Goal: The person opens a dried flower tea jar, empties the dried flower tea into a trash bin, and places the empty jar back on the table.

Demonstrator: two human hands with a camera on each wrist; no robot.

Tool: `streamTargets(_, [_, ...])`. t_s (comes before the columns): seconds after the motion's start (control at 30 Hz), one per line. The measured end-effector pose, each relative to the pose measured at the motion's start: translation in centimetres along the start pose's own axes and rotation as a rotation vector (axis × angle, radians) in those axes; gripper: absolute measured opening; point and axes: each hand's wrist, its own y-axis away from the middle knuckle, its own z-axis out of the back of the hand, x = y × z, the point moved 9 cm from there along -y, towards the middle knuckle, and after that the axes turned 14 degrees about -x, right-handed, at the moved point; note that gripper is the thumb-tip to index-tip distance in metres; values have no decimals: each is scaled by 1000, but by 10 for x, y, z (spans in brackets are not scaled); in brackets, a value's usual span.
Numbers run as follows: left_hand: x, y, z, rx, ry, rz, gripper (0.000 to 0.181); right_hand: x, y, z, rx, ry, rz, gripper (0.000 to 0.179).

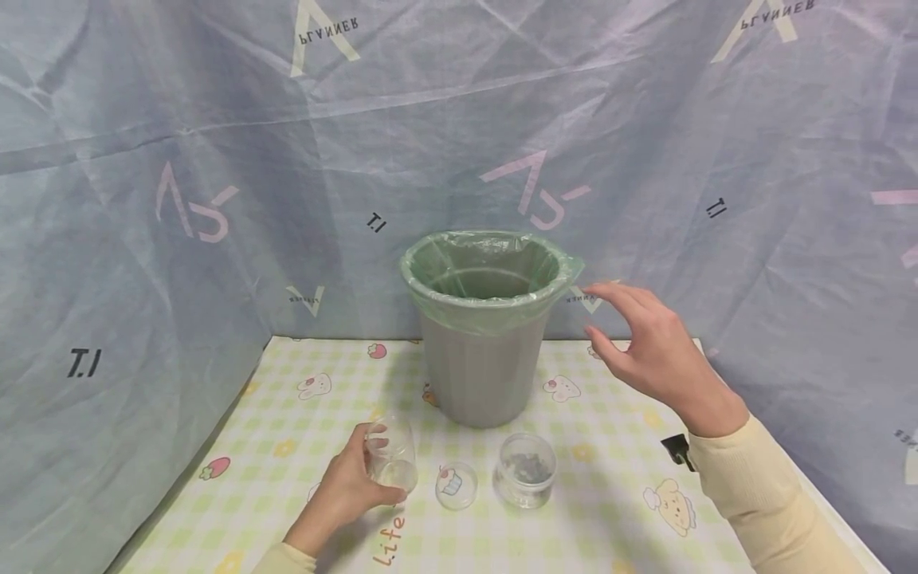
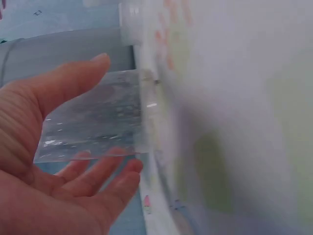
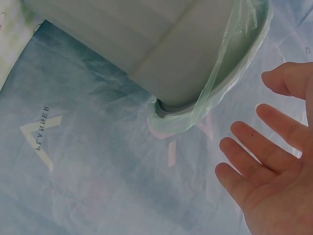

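The left grip (image 1: pixel 350 477) curls round a clear cup (image 1: pixel 396 453), thumb on its near side. On the desk (image 1: pixel 287 430), just right of that grip, lies a round lid (image 1: pixel 462 488), then a jar (image 1: pixel 511 488) with gray contents (image 1: pixel 527 466). The right grip (image 1: pixel 649 351) spreads wide, the lined bin (image 1: pixel 484 375) to its left.

Bin at the back of the table, three smaller vessels and parts in a row before it.
From left to right before the bin (image 1: pixel 482 379) stand the cup (image 1: pixel 397 456), the round lid (image 1: pixel 457 488) and the jar (image 1: pixel 523 496) with small pieces inside, all on the table (image 1: pixel 595 518). The liner (image 1: pixel 484 317) folds over the bin's rim; the cloth (image 1: pixel 344 159) hangs behind. Of the hands, the left (image 1: pixel 350 482) is around the cup, the right (image 1: pixel 656 351) right of the bin.
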Motion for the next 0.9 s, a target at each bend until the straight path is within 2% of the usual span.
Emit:
streamTargets(0.1, [-4,1,7,-5,0,32,116,-2,3,0,2,5,-7,53])
streamTargets(0.2, [-14,3,17,-18,-4,37,118,-3,7,0,3,4,-20,54])
streamTargets(0.43, [-52,12,40,-18,-55,-76,112,-8,14,0,3,8,-42,56])
streamTargets(0.73, [-98,25,44,-9,-68,-182,106,-11,30,-9,38,1,-76,52])
streamTargets(0.9, [-123,31,36,12,-39,-218,104,-15,42,-14,67,7,-89,55])
